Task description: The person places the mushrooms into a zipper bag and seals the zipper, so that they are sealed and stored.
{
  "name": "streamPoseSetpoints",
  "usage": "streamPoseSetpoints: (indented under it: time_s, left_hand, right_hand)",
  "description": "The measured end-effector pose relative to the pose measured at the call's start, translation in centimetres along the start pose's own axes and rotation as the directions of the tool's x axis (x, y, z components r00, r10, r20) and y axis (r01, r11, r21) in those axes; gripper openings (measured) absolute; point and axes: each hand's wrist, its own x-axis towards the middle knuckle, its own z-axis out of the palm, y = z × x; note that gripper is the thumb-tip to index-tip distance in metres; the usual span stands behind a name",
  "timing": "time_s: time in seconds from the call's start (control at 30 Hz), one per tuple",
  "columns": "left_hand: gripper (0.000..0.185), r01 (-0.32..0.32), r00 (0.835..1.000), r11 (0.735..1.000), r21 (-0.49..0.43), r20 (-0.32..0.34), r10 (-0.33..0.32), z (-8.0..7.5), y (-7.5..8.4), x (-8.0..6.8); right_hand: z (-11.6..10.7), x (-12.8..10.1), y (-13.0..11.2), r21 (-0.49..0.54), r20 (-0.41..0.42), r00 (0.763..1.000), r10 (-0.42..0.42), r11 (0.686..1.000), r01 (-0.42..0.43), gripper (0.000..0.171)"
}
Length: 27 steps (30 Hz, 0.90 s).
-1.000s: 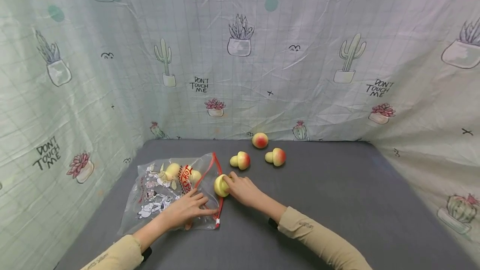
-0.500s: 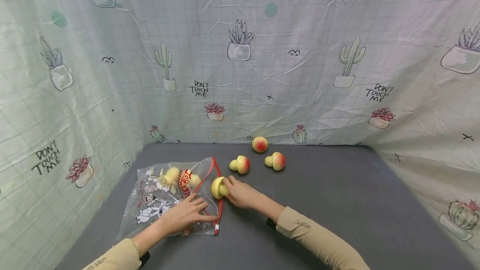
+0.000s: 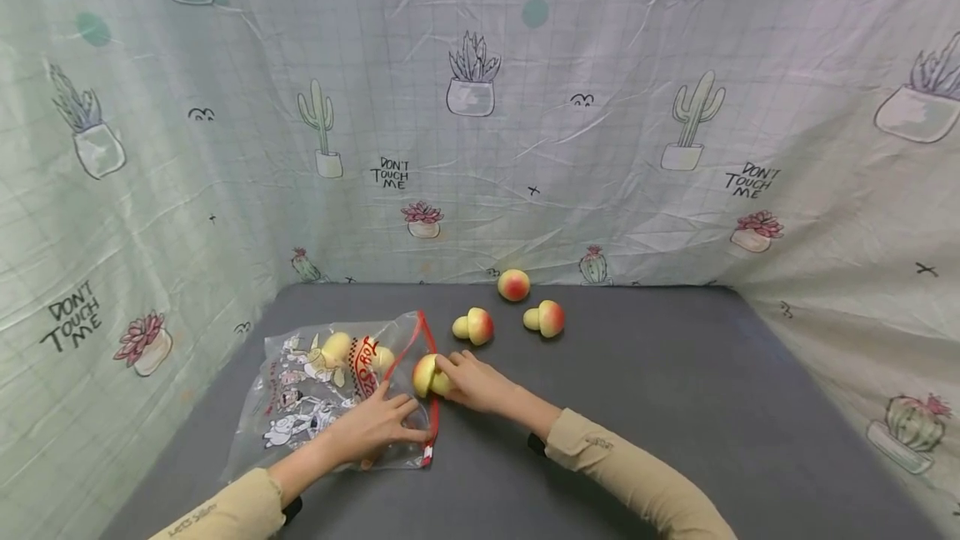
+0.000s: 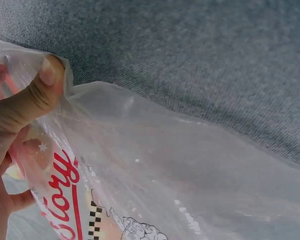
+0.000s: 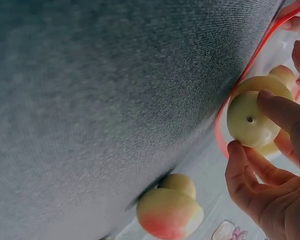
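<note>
Fingers (image 3: 450,367) pinch a toy mushroom (image 3: 424,374) at the plastic bag (image 3: 330,390) mouth.

Grey table (image 3: 675,407) with plastic bag (image 3: 315,407), three toy mushrooms (image 3: 472,327).

The curtain (image 3: 525,148) repeats "DON'T TOUCH ME"; the plastic bag (image 4: 155,190) reads "Story" in red.

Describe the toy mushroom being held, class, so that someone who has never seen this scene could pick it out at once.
Start at the grey table top and find the clear printed zip bag with its red seal, on the left. At the bag's open mouth, the right hand grips one toy mushroom. Unlike the three loose mushrooms further back, it is the only one in fingers.
</note>
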Motion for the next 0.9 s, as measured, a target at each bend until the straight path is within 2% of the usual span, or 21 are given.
streamPoseSetpoints:
  time_s: [0.23,0.4,0.53,0.67,0.77,0.9]
  left_hand:
    - [0.1,-0.006,1.0,1.0,0.016,-0.025,0.007,-0.1,0.1,-0.1]
    - [0.098,-0.041,0.999,0.999,0.026,-0.025,0.042,0.0,0.2,0.0]
    - [0.096,-0.054,0.997,0.998,0.033,-0.047,0.055,0.0,0.3,0.0]
    - [0.096,-0.056,0.996,0.998,0.041,-0.06,0.058,0.0,0.4,-0.2]
    - [0.096,-0.057,0.997,0.998,0.04,-0.048,0.059,0.0,0.4,-0.2]
    - [0.095,-0.053,0.998,0.998,0.035,-0.025,0.054,0.1,0.4,-0.2]
  right_hand:
    - [0.5,1.2,-0.2,0.003,0.02,0.999,0.048,0.999,-0.048,0.034]
    - [0.5,1.5,-0.6,-0.052,-0.009,0.998,0.06,0.997,-0.06,0.03]
    - [0.4,1.2,-0.8,-0.066,-0.003,1.0,0.02,0.998,-0.02,0.027]
    - [0.4,0.5,-0.9,-0.069,0.054,0.998,-0.031,0.997,0.035,0.038]
    - [0.4,0.0,-0.9,-0.095,0.081,0.996,-0.043,0.994,0.05,0.042]
    - [0.3,-0.4,-1.0,-0.156,0.075,0.995,-0.071,0.984,0.082,0.041]
